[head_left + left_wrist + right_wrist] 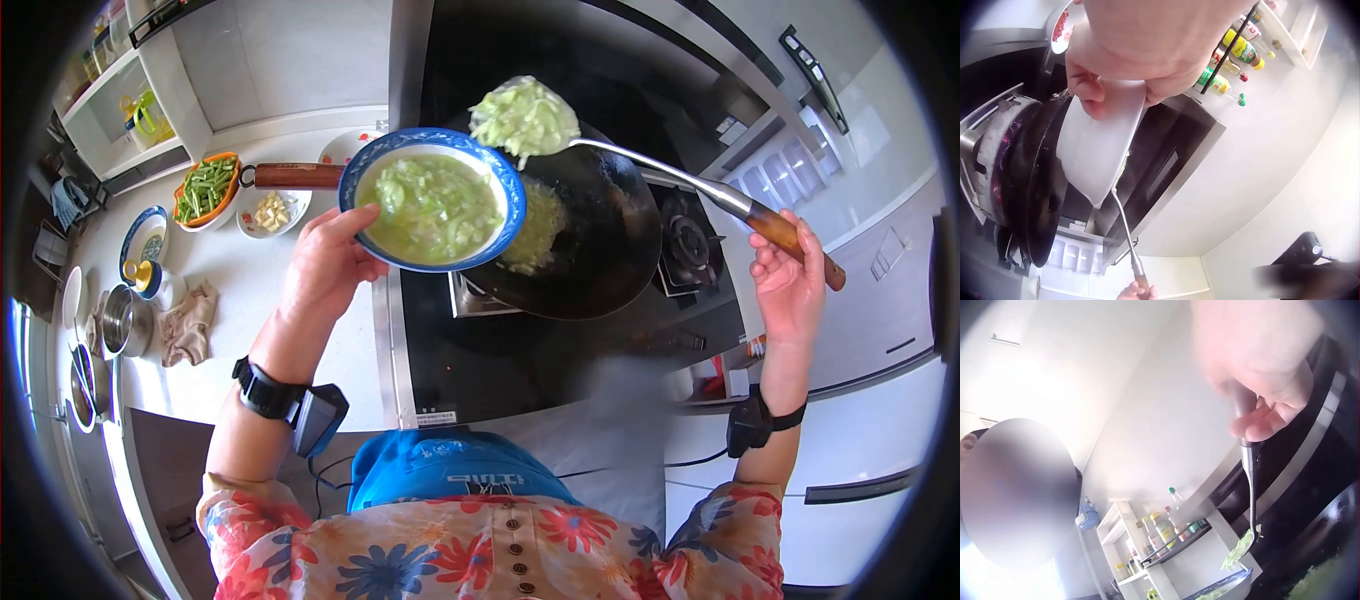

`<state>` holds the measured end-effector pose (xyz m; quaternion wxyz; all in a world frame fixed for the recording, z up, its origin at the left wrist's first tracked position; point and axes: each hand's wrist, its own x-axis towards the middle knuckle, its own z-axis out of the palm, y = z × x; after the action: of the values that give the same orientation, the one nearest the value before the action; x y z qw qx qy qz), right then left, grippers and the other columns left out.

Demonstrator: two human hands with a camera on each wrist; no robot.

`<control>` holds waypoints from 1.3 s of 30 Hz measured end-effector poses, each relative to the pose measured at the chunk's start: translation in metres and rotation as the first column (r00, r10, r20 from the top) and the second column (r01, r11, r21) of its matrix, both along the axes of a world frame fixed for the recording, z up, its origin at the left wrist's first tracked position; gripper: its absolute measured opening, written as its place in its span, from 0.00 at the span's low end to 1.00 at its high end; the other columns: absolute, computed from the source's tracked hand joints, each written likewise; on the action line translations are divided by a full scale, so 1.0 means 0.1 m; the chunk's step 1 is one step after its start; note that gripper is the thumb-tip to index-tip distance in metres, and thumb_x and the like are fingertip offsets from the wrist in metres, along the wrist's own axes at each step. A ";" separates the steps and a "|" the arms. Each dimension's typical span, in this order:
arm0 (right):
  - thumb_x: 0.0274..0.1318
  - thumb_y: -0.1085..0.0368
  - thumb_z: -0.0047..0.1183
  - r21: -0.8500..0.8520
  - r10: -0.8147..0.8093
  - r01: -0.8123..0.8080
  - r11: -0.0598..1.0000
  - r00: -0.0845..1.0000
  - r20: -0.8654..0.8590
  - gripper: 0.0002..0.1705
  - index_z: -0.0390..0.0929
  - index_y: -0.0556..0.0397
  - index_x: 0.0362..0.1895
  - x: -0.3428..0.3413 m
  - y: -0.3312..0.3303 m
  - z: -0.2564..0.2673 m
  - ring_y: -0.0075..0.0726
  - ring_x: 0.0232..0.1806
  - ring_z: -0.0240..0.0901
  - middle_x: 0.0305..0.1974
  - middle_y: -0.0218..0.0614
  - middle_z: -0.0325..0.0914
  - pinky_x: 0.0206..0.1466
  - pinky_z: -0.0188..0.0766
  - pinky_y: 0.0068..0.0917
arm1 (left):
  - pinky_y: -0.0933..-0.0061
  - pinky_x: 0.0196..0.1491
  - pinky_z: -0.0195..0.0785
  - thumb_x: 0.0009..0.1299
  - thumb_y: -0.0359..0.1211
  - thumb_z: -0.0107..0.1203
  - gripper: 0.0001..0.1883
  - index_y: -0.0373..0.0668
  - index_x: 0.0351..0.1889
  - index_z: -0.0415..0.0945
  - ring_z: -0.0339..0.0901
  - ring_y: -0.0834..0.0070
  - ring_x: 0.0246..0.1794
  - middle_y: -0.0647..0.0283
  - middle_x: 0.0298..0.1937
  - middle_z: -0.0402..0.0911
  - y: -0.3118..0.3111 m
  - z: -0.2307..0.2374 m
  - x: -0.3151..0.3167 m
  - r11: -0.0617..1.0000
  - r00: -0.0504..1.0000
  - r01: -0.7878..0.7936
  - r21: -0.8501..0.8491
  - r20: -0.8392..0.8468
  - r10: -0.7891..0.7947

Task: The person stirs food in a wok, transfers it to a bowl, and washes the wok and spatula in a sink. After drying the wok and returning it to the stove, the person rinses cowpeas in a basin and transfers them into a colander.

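Observation:
My left hand (pixel 335 255) grips a blue-rimmed white bowl (pixel 512 222) by its near-left edge, thumb over the rim and fingertips underneath. Pale green shredded vegetable (pixel 430 208) in watery liquid fills the bowl. From below, the left wrist view shows its white outside (pixel 1094 140). With curled fingers, my right hand (pixel 790 285) holds the wooden handle of a long metal wok spatula (pixel 665 175). More shreds (pixel 520 115) are heaped on the spatula's head, raised just beyond the bowl's far right rim. Underneath stands a dark wok (pixel 610 240) with some green vegetable inside, partly hidden by the bowl.
A wooden wok handle (pixel 300 177) sticks out left over the white counter (pixel 330 380). There, an orange-rimmed basket (pixel 232 165) of green beans, a plate of pale chopped pieces (pixel 272 212), a cloth (pixel 190 325) and a steel pot (pixel 127 320) stand. Another burner (pixel 690 240) lies right of the wok.

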<state>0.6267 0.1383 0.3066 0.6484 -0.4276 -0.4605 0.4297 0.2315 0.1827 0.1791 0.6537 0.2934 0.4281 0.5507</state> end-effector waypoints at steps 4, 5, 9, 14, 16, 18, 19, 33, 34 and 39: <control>0.59 0.60 0.39 0.075 0.052 -0.062 0.995 0.990 0.129 0.18 0.67 0.60 0.47 -0.24 -0.18 -0.10 0.35 0.28 0.75 0.31 0.50 0.76 0.28 0.70 0.25 | 0.83 0.20 0.65 0.64 0.36 0.50 0.13 0.34 0.37 0.69 0.72 0.78 0.17 0.62 0.24 0.75 0.13 -0.10 0.07 0.999 0.999 0.045 0.031 0.022 -0.045; 0.59 0.62 0.38 0.119 0.040 -0.066 0.991 0.976 0.214 0.17 0.66 0.61 0.47 -0.32 -0.25 -0.12 0.37 0.27 0.74 0.31 0.51 0.76 0.29 0.71 0.26 | 0.83 0.21 0.65 0.64 0.35 0.50 0.12 0.34 0.37 0.69 0.72 0.78 0.17 0.62 0.24 0.75 0.14 -0.09 0.10 0.999 0.999 0.027 0.020 0.036 -0.027; 0.56 0.64 0.39 0.362 -0.033 -0.216 0.907 0.820 0.572 0.16 0.64 0.59 0.47 -0.36 -0.51 -0.17 0.37 0.28 0.72 0.36 0.48 0.70 0.36 0.70 0.30 | 0.82 0.21 0.65 0.64 0.35 0.50 0.12 0.35 0.38 0.69 0.72 0.78 0.18 0.62 0.25 0.75 0.10 -0.12 0.13 1.000 0.998 0.003 0.011 0.063 -0.004; 0.58 0.61 0.39 0.401 -0.033 -0.168 0.901 0.894 0.448 0.17 0.64 0.57 0.48 -0.20 -0.56 -0.27 0.35 0.28 0.70 0.37 0.50 0.71 0.36 0.68 0.27 | 0.82 0.21 0.65 0.64 0.34 0.49 0.12 0.34 0.39 0.69 0.72 0.78 0.18 0.62 0.25 0.75 0.00 -0.11 0.19 0.999 0.997 -0.043 0.005 0.062 0.042; 0.59 0.60 0.39 0.269 0.017 -0.074 0.960 0.978 0.207 0.17 0.65 0.56 0.49 -0.15 -0.51 -0.31 0.35 0.28 0.70 0.36 0.52 0.73 0.35 0.68 0.25 | 0.82 0.21 0.65 0.64 0.34 0.49 0.12 0.34 0.40 0.69 0.72 0.78 0.18 0.61 0.25 0.75 -0.05 -0.10 0.21 0.999 0.997 -0.038 0.017 0.072 0.037; 0.59 0.59 0.40 0.210 0.061 -0.078 0.975 0.994 0.086 0.18 0.66 0.55 0.49 -0.03 -0.42 -0.39 0.33 0.28 0.70 0.36 0.51 0.75 0.34 0.68 0.24 | 0.82 0.20 0.64 0.65 0.33 0.48 0.12 0.34 0.40 0.69 0.72 0.78 0.18 0.61 0.25 0.76 -0.11 -0.13 0.23 0.998 0.995 -0.056 0.023 0.086 0.054; 0.59 0.58 0.41 0.128 0.063 -0.059 0.990 0.997 -0.032 0.18 0.67 0.54 0.49 0.06 -0.38 -0.44 0.32 0.29 0.71 0.36 0.49 0.75 0.33 0.68 0.24 | 0.82 0.20 0.64 0.65 0.33 0.48 0.12 0.34 0.40 0.69 0.72 0.77 0.18 0.61 0.26 0.76 -0.14 -0.14 0.23 0.997 0.993 -0.068 0.029 0.102 0.065; 0.58 0.56 0.44 -0.090 -0.012 0.025 0.996 0.990 0.140 0.22 0.67 0.60 0.50 0.57 -0.04 -0.85 0.27 0.33 0.74 0.36 0.45 0.76 0.34 0.70 0.20 | 0.84 0.17 0.65 0.61 0.31 0.50 0.11 0.34 0.39 0.71 0.73 0.79 0.15 0.62 0.24 0.76 -1.38 -0.69 -0.45 0.931 0.930 -0.360 -0.052 -0.101 0.354; 0.58 0.58 0.45 -0.075 0.001 0.014 0.997 0.982 0.187 0.21 0.67 0.60 0.49 0.54 -0.02 -0.83 0.28 0.32 0.74 0.36 0.45 0.76 0.34 0.70 0.20 | 0.83 0.18 0.65 0.61 0.30 0.49 0.11 0.35 0.39 0.71 0.72 0.79 0.16 0.62 0.24 0.76 -1.46 -0.77 -0.50 0.932 0.928 -0.359 -0.058 -0.132 0.349; 0.56 0.65 0.48 -0.001 -0.080 0.088 0.996 0.910 0.407 0.15 0.69 0.61 0.45 0.27 0.11 -0.56 0.30 0.29 0.75 0.35 0.44 0.75 0.33 0.71 0.21 | 0.83 0.18 0.68 0.60 0.27 0.47 0.10 0.34 0.39 0.71 0.75 0.78 0.18 0.61 0.26 0.78 -1.59 -1.31 -0.67 0.909 0.918 -0.392 -0.142 -0.128 0.376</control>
<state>0.6540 0.1497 0.2504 0.5519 -0.5334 -0.5623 0.3077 0.1646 0.0232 0.0480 0.5328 0.1749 0.5530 0.6163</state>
